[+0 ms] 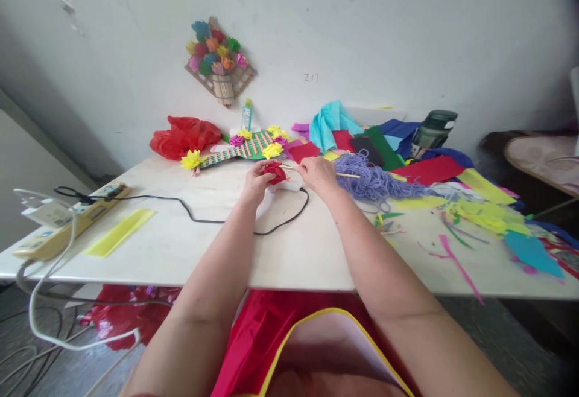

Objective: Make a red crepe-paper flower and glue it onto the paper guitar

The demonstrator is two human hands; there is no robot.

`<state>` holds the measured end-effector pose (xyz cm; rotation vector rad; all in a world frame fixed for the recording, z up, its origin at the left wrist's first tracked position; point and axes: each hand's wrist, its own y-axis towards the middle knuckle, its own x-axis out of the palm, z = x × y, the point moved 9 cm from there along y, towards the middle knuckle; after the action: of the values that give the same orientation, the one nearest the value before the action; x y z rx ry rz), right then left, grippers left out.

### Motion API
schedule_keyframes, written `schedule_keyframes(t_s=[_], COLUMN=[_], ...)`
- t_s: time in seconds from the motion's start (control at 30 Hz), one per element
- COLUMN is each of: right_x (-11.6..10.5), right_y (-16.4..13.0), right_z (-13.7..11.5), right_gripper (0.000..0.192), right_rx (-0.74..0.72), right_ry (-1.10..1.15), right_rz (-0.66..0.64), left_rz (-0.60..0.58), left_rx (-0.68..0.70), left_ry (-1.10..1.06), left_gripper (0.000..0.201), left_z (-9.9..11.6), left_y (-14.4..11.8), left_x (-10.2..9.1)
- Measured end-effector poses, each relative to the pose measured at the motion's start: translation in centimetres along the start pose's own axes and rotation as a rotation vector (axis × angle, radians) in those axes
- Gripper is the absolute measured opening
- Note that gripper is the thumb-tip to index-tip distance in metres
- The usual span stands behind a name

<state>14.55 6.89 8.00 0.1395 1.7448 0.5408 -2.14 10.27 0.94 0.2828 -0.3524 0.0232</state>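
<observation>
Pinching the red paper flower [274, 173] with the left hand [256, 183], the right hand [318, 174] grips its thin stick [348, 175]. Paper looks light and soft; hold gently.

My arms are bare from the elbows down to the wrists, with no sleeves, watch, bracelet or rings that I can make out. My left hand [257, 183] and right hand [318, 175] are ungloved. At six o'clock in the view I wear a red apron [266, 330] edged with a thin yellow piping that curves around its bib.
</observation>
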Motion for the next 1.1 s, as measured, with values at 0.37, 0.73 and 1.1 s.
schedule_keyframes(t_s=[0.37, 0.73, 1.1], right_x=[0.5, 0.9, 0.6], right_y=[0.0, 0.1, -0.1], right_z=[0.4, 0.6, -0.4], right_gripper=[0.033, 0.030, 0.026], right_rx=[0.026, 0.033, -0.031], right_ry=[0.060, 0.122, 0.105], right_rz=[-0.007, -0.028, 0.006], left_rz=[-0.032, -0.074, -0.102], left_rx=[-0.007, -0.008, -0.040], left_ry=[0.047, 0.080, 0.093], left_gripper=[0.040, 0.039, 0.033], left_z=[0.1, 0.1, 0.0], left_y=[-0.2, -0.3, -0.4], left_x=[0.5, 0.9, 1.2])
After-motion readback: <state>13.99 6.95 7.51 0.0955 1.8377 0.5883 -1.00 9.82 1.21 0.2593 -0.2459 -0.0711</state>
